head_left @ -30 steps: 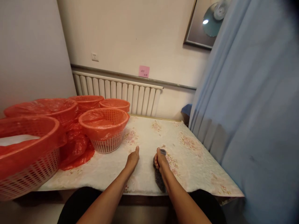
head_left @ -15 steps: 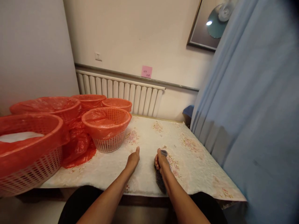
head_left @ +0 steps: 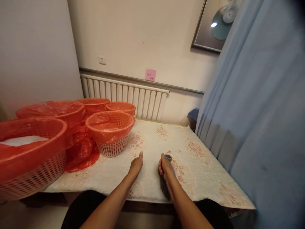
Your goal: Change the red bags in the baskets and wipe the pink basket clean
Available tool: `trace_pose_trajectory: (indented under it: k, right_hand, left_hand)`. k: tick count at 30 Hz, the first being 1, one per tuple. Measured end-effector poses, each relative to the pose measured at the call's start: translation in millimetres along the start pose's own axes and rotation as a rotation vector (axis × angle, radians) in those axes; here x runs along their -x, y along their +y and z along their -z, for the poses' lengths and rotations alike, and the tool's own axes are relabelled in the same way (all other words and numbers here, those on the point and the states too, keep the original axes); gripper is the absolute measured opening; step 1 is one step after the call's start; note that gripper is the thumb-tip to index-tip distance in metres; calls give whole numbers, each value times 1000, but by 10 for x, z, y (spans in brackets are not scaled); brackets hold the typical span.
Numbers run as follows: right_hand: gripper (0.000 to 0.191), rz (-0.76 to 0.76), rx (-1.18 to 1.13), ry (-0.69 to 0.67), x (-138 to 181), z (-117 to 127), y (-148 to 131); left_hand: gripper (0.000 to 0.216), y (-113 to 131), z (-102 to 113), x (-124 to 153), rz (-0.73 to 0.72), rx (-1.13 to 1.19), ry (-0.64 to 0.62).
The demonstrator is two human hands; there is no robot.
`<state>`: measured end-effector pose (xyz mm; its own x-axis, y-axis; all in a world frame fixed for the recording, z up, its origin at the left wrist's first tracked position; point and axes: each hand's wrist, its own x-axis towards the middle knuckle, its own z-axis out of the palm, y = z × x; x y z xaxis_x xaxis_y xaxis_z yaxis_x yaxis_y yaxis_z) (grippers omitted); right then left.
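A cream wall (head_left: 171, 35) rises behind the tabletop (head_left: 207, 178), which is spread with a pale, flower-patterned cover. A ribbed white radiator (head_left: 126, 97) stands low against it under a grey horizontal pipe (head_left: 181, 88); a pink note (head_left: 150, 75) with handwriting sits just above the pipe, and a white socket (head_left: 102, 60) is further left. A dark-framed picture (head_left: 206, 33) hangs upper right, partly covered by a long light-blue curtain (head_left: 257, 95). A plain greyish surface (head_left: 38, 47) fills the left side. Pale floor (head_left: 47, 214) shows below.
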<state>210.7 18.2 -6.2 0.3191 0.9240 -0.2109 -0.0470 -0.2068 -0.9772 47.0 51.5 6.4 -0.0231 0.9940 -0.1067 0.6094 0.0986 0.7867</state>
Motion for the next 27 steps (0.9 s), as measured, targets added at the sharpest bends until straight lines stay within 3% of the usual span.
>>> trace_pose_trajectory:
  k: [7, 14, 16, 21, 24, 27]
  right_hand:
    - [59, -41, -5, -31, 10, -7, -33]
    - [55, 23, 44, -95, 81, 22, 5]
    - [51, 148, 194, -78, 142, 80, 66]
    - [21, 792, 723, 162, 298, 304, 392]
    - [14, 979, 809, 152, 326, 399, 649]
    - [14, 1077, 790, 90, 341, 414, 875]
  left_hand:
    - [66, -10, -8, 39, -25, 6, 23]
    - [65, -102, 103, 132, -174, -32, 75]
    - [59, -144, 221, 178, -246, -67, 105]
    - [24, -157, 710, 229, -428, -218, 281]
    - [28, -67, 1067, 160, -506, -306, 407]
    - [36, 57, 1405, 21, -582, -532, 611]
